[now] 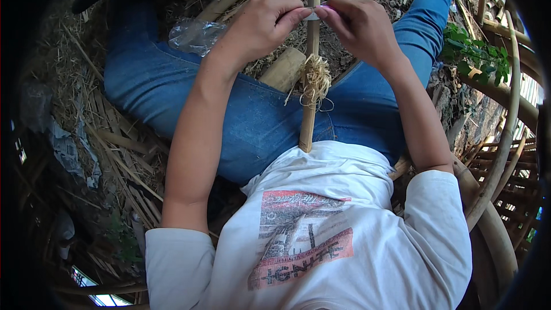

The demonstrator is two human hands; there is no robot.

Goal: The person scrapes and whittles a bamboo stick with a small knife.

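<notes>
A long bamboo strip (312, 40) runs upright between my legs, its near end resting against my shirt at the waist. Across it lies a small thin pale blade-like piece (311, 16), pinched at both ends. My left hand (261, 26) closes thumb and forefinger on its left end. On the other end, my right hand (361, 26) is closed too, with a bit of purple showing at its fingertips. Fine curled shavings (317, 80) bunch around the strip's lower part. The piece's exact kind is partly hidden by my fingers.
A thick cut bamboo piece (284, 69) lies just beyond my lap. Clear crumpled plastic (195, 36) rests by my left leg. Straw and scraps litter the ground. Curved poles (511, 120) and a leafy green plant (473, 54) stand on the right.
</notes>
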